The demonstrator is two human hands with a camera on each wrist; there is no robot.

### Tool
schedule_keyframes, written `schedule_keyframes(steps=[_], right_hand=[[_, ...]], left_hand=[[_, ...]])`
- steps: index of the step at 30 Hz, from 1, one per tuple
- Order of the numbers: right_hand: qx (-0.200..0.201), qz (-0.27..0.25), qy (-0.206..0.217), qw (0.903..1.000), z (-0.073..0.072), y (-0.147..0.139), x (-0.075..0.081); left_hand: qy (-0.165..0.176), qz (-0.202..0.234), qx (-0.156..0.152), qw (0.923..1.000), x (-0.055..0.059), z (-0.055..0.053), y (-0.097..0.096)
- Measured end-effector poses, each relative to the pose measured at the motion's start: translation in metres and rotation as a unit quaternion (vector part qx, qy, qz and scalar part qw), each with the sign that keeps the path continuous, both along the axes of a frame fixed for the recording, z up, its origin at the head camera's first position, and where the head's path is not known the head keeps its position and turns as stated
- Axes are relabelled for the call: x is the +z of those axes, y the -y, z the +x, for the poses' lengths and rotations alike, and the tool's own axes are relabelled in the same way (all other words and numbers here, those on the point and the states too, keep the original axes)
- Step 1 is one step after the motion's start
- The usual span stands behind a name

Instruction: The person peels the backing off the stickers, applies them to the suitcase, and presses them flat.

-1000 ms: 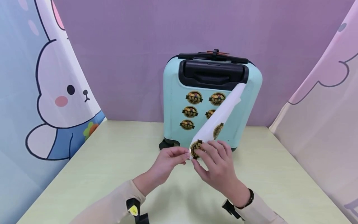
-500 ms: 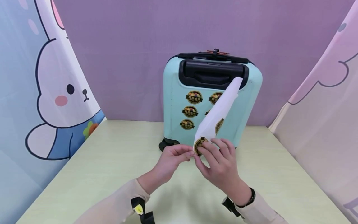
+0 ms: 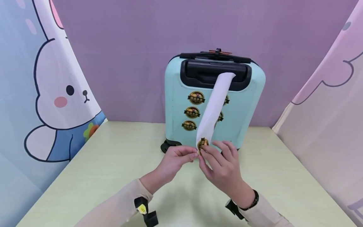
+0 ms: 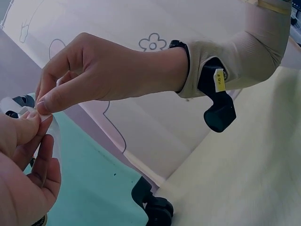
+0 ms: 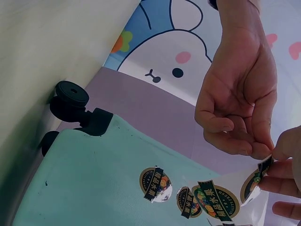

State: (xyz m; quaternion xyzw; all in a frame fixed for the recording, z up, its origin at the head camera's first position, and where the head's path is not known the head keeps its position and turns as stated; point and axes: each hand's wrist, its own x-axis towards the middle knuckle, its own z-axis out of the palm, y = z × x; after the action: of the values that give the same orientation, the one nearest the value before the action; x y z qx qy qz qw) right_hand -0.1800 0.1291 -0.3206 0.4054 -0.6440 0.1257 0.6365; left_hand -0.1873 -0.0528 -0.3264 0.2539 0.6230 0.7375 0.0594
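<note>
A mint-green suitcase (image 3: 176, 91) stands on the table with several round black-and-gold stickers (image 3: 192, 112) on its face. In front of it rises a white strip of stickers (image 3: 216, 97), partly curled, covering some of the stickers behind. My left hand (image 3: 173, 163) pinches the strip's lower end between thumb and index finger. At the same end, my right hand (image 3: 222, 165) pinches the edge by the last sticker (image 3: 203, 143); in the left wrist view the fingertips of both hands meet there. More stickers on the strip show in the right wrist view, including one sticker (image 5: 217, 200) facing it.
The pale table (image 3: 127, 145) reaches to a purple backdrop (image 3: 122, 63). Cartoon-printed cloths hang at both sides, a rabbit cloth (image 3: 54, 104) on the left. The suitcase has a black handle recess (image 3: 195, 71) on top and a black wheel (image 3: 169, 145) low at its left.
The strip's free upper end has swung left and up across the handle recess, exposing more of the suitcase's right side. Both hands have shifted slightly right and keep their grip.
</note>
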Motion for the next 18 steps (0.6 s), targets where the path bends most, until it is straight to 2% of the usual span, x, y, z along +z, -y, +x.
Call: schedule_keyframes(steps=[7,18], right_hand=[[-0.001,0.003,-0.009,1.0,-0.0025,-0.001,-0.0012],[0.004,0.003,-0.016,0.9999,-0.0061,-0.0038,-0.0026]], left_hand=[[-0.009,0.009,-0.011,0.9999,-0.0008,-0.0024,-0.003],[0.015,0.014,0.014,0.9997,-0.0001,-0.0012,-0.0085]])
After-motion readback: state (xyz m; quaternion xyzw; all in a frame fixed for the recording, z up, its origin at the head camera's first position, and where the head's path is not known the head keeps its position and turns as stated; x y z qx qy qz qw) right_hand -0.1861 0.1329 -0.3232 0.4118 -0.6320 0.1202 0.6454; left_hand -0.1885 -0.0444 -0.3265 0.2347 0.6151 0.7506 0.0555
